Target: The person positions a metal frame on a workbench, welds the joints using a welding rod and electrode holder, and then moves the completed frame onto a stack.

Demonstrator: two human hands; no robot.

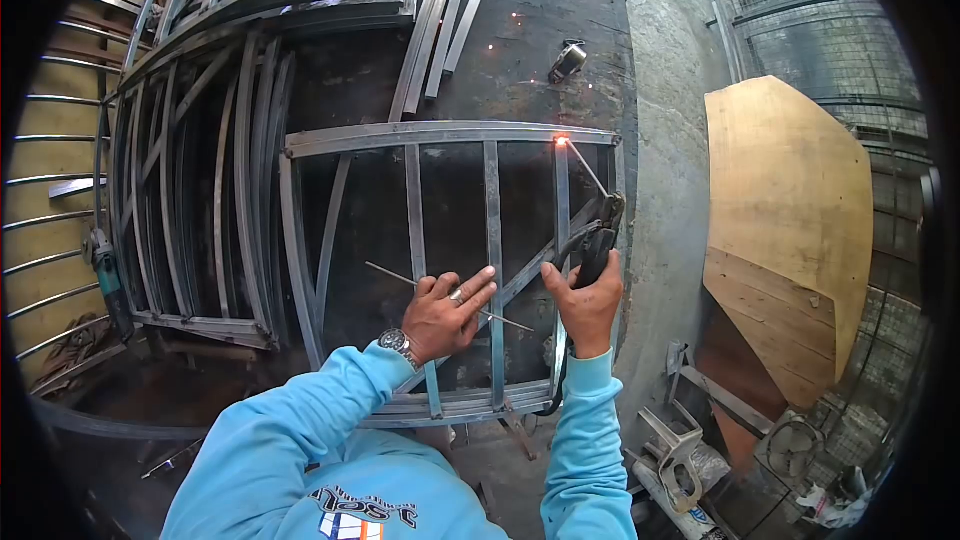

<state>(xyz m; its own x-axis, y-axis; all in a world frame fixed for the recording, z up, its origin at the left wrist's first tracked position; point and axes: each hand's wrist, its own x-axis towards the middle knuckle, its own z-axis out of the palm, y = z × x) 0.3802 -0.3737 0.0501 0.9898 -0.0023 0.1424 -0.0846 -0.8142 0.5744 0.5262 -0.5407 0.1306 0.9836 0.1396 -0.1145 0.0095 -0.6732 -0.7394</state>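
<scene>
My right hand [588, 312] is wrapped round a black electrode holder [597, 248]. A thin welding electrode [586, 168] is clamped in its jaws, and the tip glows orange against the top rail of a metal frame [450, 133], where an upright bar joins it. My left hand [446, 314], with a ring and a wristwatch [396, 343], lies over the frame's middle bars. A second welding rod [388, 272] passes under its bent fingers and sticks out on both sides. The frame lies flat, with several uprights and a diagonal brace.
More welded frames [190, 190] are stacked at the left, near an angle grinder [108, 285]. Loose square tubes [430, 35] lie beyond the frame. A small metal tool [568, 60] sits on the dark surface among sparks. Plywood [790, 230] and a fan [793, 448] stand at the right.
</scene>
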